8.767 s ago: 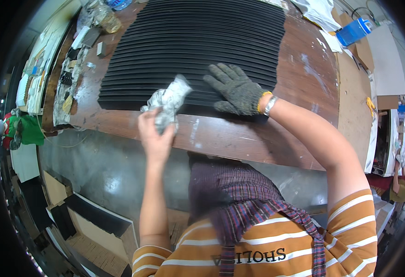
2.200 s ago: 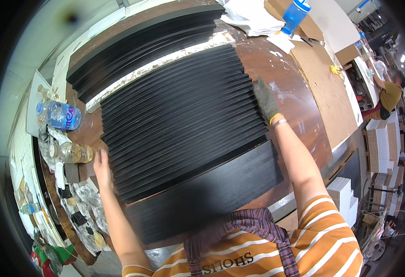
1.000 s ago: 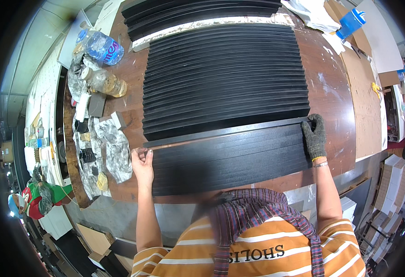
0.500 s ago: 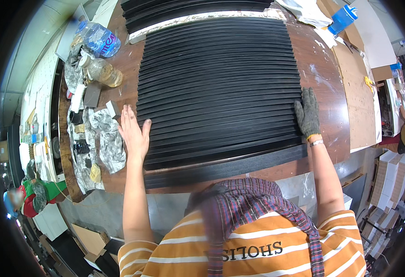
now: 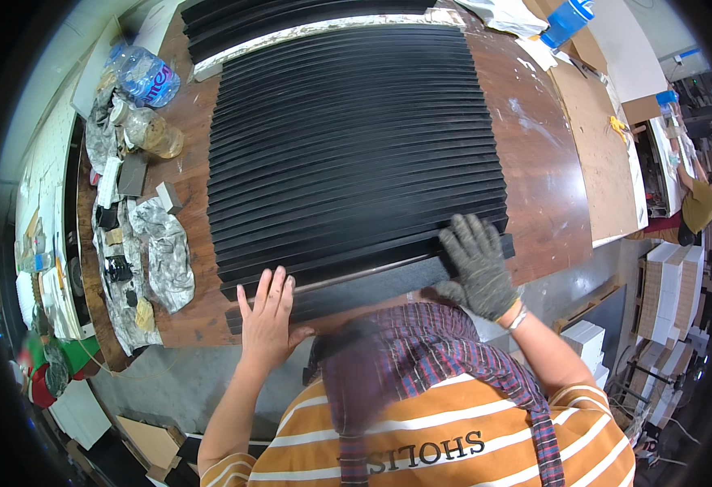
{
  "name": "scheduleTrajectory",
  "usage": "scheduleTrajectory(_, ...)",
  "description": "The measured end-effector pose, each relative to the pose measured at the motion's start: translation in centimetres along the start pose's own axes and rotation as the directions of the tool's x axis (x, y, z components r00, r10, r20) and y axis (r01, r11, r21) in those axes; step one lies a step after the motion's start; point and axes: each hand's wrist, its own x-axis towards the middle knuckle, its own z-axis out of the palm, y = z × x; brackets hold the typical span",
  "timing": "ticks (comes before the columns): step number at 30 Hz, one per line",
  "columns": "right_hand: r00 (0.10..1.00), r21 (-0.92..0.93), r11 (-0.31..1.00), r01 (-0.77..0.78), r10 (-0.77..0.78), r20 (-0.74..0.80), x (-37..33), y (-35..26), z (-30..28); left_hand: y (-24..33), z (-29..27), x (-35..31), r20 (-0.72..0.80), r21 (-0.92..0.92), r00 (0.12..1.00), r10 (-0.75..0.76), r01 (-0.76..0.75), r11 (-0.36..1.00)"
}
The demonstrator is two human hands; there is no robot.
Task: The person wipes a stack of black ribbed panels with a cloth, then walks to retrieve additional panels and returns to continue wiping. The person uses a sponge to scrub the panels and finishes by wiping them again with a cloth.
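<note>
Long black strips (image 5: pixel 348 154) lie side by side in a wide ribbed panel across the brown table (image 5: pixel 535 154). Along the near edge, a flat group of black strips (image 5: pixel 356 288) sits slightly apart from the rest. My bare left hand (image 5: pixel 268 316) rests on the left part of that near group, fingers spread and pointing away from me. On its right part lies my right hand (image 5: pixel 479 268) in a dark grey knitted glove, its fingers stretched over the strips. Neither hand is wrapped round anything.
More black strips (image 5: pixel 307 20) lie at the far edge behind a white-stained bar (image 5: pixel 323 32). At left are a clear bottle (image 5: pixel 149 77), a jar of yellowish liquid (image 5: pixel 151 131) and stained cloths (image 5: pixel 163 252). A blue bottle (image 5: pixel 565 23) lies at far right. Another person (image 5: pixel 701 207) is at right.
Both hands have come off the panel's sides and onto the near strips, closer together. The right hand moved inward and toward me. The whole view has shifted slightly.
</note>
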Motion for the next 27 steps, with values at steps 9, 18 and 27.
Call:
scheduleTrajectory(9,0.991,0.022,0.999,-0.044,0.047,-0.128,1.4,1.7,4.1,-4.9,3.3,4.3,-0.429,0.073,0.903,0.028,0.003,0.997)
scheduleTrajectory(18,0.701,0.884,0.336,-0.327,0.713,-0.011,-2.0,16.2,9.6,-12.9,4.0,2.4,-0.297,-0.953,0.796,-0.528,-0.215,0.212)
scheduleTrajectory(27,0.813,0.424,0.792,-0.44,0.551,-0.185,-2.0,19.6,14.7,-12.9,5.2,3.6,-0.359,-0.922,0.786,-0.503,-0.215,0.322)
